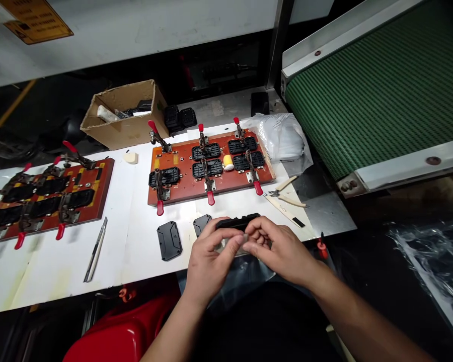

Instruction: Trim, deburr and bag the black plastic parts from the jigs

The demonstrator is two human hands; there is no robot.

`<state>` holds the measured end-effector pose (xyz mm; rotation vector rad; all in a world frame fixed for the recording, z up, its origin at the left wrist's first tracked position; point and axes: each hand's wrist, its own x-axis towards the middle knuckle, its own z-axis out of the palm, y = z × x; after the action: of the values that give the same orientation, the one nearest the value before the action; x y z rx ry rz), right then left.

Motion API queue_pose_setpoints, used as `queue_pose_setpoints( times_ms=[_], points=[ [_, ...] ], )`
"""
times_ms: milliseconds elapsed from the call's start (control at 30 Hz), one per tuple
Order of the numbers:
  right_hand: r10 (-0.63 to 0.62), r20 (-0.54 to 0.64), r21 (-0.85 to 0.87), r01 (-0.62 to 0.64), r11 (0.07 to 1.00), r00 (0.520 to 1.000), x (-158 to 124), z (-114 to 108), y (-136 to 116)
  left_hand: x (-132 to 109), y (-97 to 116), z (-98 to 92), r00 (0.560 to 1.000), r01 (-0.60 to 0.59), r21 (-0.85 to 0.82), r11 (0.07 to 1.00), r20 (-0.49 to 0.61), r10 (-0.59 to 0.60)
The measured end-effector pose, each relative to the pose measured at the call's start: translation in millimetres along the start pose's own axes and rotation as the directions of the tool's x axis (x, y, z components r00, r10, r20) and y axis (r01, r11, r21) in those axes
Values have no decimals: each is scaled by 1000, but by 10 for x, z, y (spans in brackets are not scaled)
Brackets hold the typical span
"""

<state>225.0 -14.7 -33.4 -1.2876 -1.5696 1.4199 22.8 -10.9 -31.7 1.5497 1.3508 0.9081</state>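
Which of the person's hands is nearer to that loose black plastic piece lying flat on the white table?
Left. The left hand sits just to the right of the loose black piece, nearly beside it. The right hand is farther right, beyond the left hand, sharing a grip on another black part.

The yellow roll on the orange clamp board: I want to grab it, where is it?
In the head view, the yellow roll sits on the centre orange clamp board, right of middle, between black parts clamped on either side of it, beyond both hands.

Black part [237,222] between fingers [232,245]: matt plastic. Beyond fingers, jig board [189,187]: smooth reddish laminate, metal clamps. Desk [60,261]: matt white paper. Box [123,113]: rough cardboard.
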Motion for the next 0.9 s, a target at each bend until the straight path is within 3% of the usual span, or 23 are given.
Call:
queue_pose_setpoints(
  times_ms=[133, 367, 433, 533, 667, 800, 900],
  points=[
    [121, 35, 167, -125, 978, 992, -71, 59, 38, -13, -52, 7, 985, 60, 41, 997, -165, -53],
    [120, -95, 240, -94, 966, 988, -106, 225, 85, -75, -118, 58, 979, 15, 66, 998, -205, -1],
    [93, -121, 184, -69, 980, 988, -110, 262, 99, -92, -116, 73, 977, 31, 33, 999, -211, -23],
    [-51, -172, -72, 39, 997, 984, -110, 301, 133, -115, -104, 83, 979, 55, -21, 998, -194, -58],
    [-281, -198, -360, 197, 912, 939, -74, 338, 164, -126, -91, 83, 967, 132, -93, 987, -208, -149],
    [-295, -291, -335, 192, 922, 910, -51, 356, 164, -115, -103, 65, 933, 200, -177, 964, -267, -243],
    [-253, -313, -246, 179, 953, 916, -73, 356, 169, -109, -136, 48, 924, 192, -166, 967, -302, -236]
  ],
)
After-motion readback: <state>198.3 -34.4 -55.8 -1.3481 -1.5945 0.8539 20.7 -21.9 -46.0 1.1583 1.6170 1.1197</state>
